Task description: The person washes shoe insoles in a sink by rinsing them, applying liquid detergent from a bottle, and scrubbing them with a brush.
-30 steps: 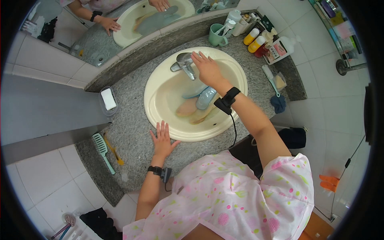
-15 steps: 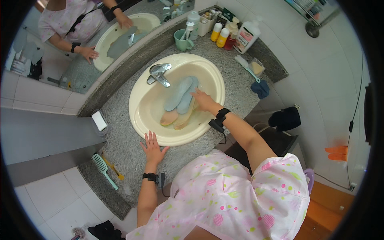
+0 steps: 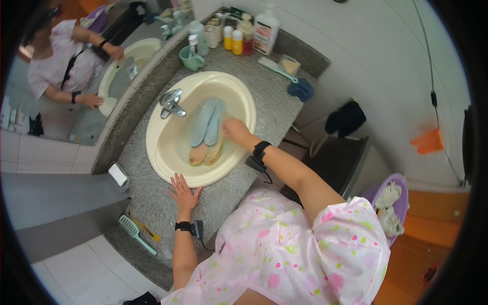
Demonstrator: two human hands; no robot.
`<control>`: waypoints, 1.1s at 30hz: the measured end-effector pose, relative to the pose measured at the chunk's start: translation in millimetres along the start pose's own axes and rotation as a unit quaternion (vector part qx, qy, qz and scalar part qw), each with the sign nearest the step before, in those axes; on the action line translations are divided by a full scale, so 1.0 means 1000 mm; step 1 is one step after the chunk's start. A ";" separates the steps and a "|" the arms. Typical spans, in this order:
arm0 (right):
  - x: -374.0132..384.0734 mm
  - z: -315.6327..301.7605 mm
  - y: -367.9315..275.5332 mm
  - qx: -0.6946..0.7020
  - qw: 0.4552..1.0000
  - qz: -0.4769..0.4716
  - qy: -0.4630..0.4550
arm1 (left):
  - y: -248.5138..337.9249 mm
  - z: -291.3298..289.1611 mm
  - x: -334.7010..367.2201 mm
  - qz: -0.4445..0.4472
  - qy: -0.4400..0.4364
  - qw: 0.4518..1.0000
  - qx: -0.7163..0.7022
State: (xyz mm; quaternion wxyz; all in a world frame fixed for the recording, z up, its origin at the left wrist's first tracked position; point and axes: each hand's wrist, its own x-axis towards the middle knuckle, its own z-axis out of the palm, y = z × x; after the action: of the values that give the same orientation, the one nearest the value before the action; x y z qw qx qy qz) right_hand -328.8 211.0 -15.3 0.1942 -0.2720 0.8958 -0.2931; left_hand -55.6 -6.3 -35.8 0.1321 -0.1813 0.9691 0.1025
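Note:
Two blue-grey insoles (image 3: 206, 124) lie side by side in cloudy water in the cream oval sink (image 3: 158, 145). Nearer to me, the tan ends of insoles (image 3: 199, 154) show partly under them. My right hand (image 3: 236, 133) is over the sink's right side, beside the blue-grey insoles. Its fingers are curled closed, and whatever they may hold is hidden. My left hand (image 3: 185, 195) rests open with spread fingers on the near counter, fingertips at the sink rim. A chrome faucet (image 3: 173, 103) stands at the sink's left.
Behind the sink are a green cup (image 3: 191, 59), small yellow bottles (image 3: 237, 42) and a white pump bottle (image 3: 265, 31). A brush (image 3: 274, 68) and dark cloth (image 3: 300, 90) lie at right. A soap dish (image 3: 118, 175) and green hairbrush (image 3: 135, 233) sit left; a purple tub (image 3: 404, 195) holds shoes.
My right hand's fingers, stretched over the insoles before, are now curled closed at their right side. The view has shifted, bringing the purple tub with shoes into sight. My left hand stays put.

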 end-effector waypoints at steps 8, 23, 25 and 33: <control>-0.144 -0.023 -0.024 -0.034 0.974 -0.122 0.187 | -0.028 0.016 0.006 0.061 0.004 0.997 0.048; -0.535 -0.062 -0.029 -0.156 0.834 0.119 0.515 | -0.063 0.046 0.047 0.142 0.017 0.976 0.165; -0.572 -0.062 -0.027 -0.198 0.801 0.128 0.551 | -0.050 0.034 0.038 0.159 0.021 0.973 0.163; -0.735 -0.054 -0.028 -0.291 0.723 0.177 0.602 | 0.116 -0.019 -0.099 0.270 0.100 0.948 0.137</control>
State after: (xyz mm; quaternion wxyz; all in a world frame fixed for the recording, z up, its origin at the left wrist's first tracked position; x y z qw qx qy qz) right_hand 225.6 656.6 181.1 -0.4259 0.0818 0.8974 -0.0809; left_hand -14.6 127.5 28.3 0.0253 0.0980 0.9947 -0.0184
